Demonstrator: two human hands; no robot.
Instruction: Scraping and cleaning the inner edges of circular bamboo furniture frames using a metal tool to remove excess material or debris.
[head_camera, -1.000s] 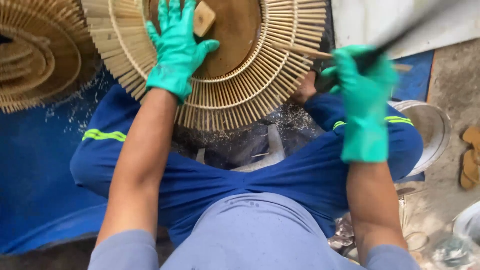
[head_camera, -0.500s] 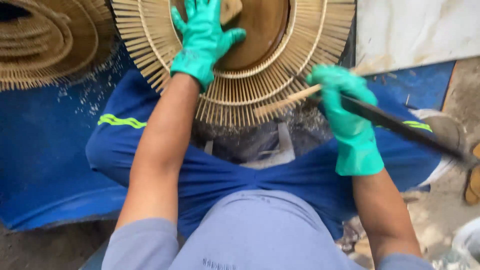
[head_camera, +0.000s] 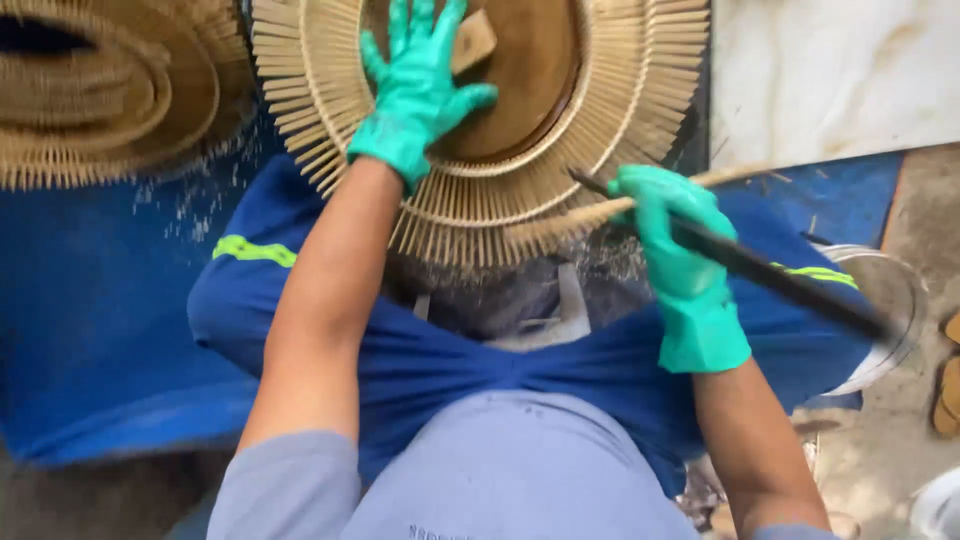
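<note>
Soft, even daylight, brightest at 2 o'clock on the pale slab (head_camera: 830, 75). Shadows are faint. Motion blur smears the dark tool (head_camera: 790, 285) and frame edges.

floor: blue tarp (head_camera: 90, 330) strewn with pale shavings | right: bare concrete ground (head_camera: 915, 210) | upper right: white marbled slab (head_camera: 830, 70) | upper left: stack of woven bamboo pieces (head_camera: 100, 90) | right edge: round metal basin (head_camera: 890, 300) | light: daylight
</note>
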